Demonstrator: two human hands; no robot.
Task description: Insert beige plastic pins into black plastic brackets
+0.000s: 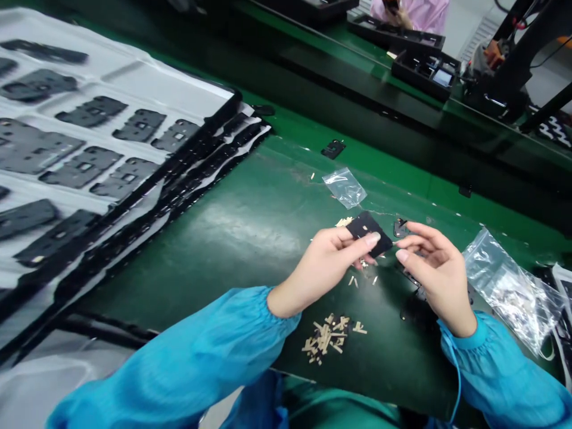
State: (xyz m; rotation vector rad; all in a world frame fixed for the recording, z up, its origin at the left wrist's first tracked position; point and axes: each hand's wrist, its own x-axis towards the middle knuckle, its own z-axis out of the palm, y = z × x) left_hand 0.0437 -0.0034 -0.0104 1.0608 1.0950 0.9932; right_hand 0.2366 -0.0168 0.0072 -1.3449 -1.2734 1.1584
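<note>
My left hand (335, 256) grips a thin black plastic plate (369, 229) with small holes, its thumb lying across the top face. At the plate's right corner is my right hand (433, 262), thumb and a fingertip drawn close together. Anything between them is too small to make out. Behind the right index fingertip lies a small dark part (400, 228) on the green mat. Tiny pale strips (354, 281) are scattered beneath the plate. Closer to my body sits a loose pile of pale and dark small pieces (328, 338).
Stacked white trays (129, 71) with several black molded plates fill the left side. A clear zip bag (345, 188) lies beyond my hands, a fuller one (513, 292) to the right. Across the bench, a person in a pink sleeve (429, 15) is near black trays (424, 71).
</note>
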